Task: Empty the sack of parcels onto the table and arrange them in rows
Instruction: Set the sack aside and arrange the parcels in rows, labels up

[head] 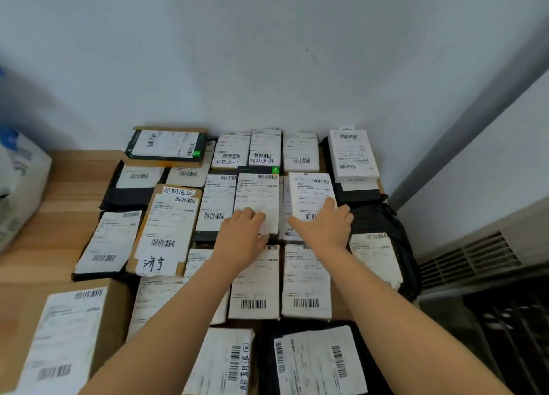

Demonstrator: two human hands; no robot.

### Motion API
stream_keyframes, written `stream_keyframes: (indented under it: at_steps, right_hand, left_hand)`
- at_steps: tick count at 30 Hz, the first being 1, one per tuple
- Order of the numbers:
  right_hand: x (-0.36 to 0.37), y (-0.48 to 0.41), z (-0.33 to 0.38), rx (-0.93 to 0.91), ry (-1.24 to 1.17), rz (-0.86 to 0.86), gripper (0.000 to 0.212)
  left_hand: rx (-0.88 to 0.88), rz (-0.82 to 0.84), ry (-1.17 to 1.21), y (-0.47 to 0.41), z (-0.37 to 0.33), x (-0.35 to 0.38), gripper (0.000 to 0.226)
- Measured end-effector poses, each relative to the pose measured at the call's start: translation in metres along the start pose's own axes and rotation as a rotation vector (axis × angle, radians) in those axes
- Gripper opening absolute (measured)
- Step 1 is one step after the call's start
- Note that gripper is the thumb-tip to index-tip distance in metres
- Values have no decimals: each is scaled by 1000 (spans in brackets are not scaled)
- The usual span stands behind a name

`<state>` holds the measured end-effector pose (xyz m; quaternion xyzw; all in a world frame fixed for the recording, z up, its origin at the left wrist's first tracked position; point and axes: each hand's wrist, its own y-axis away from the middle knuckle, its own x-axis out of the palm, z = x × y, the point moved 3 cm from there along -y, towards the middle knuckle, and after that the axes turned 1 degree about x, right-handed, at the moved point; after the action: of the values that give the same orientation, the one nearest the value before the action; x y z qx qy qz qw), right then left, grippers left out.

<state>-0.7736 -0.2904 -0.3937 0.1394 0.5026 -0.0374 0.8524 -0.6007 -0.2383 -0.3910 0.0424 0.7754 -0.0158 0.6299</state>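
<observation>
Several flat parcels with white barcode labels lie in rows on the wooden table (66, 216). My left hand (241, 234) holds the near end of a white-labelled parcel (257, 197) in the middle row, its fingers bent over the top. My right hand (326, 226) rests with spread fingers on the neighbouring white parcel (309, 191), thumb pointing left along its near edge. That parcel sits slightly raised over the one beneath. A white woven sack (20, 174) with blue print stands at the table's left edge.
A large cardboard box (64, 335) sits at the near left and a black bag parcel (319, 362) at the near centre. Black bags (383, 219) hang over the table's right edge. The wall lies behind the far row; a vent grille (472, 259) is at the right.
</observation>
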Motion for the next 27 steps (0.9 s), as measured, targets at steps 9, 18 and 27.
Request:
stream_keyframes:
  at_steps: [9,18,27]
  right_hand:
    - [16,1,-3,-170,52,7,45]
    - [-46,-36,-34,-210,107,-106,41]
    - [-66,-128,-36,-159,104,-63,70]
  left_hand:
    - [104,67,62,-16,15,5,45]
    - [194,-110,58,-51,-26,-13,30]
    - [100,-178,-53,-81,-55,-13,28]
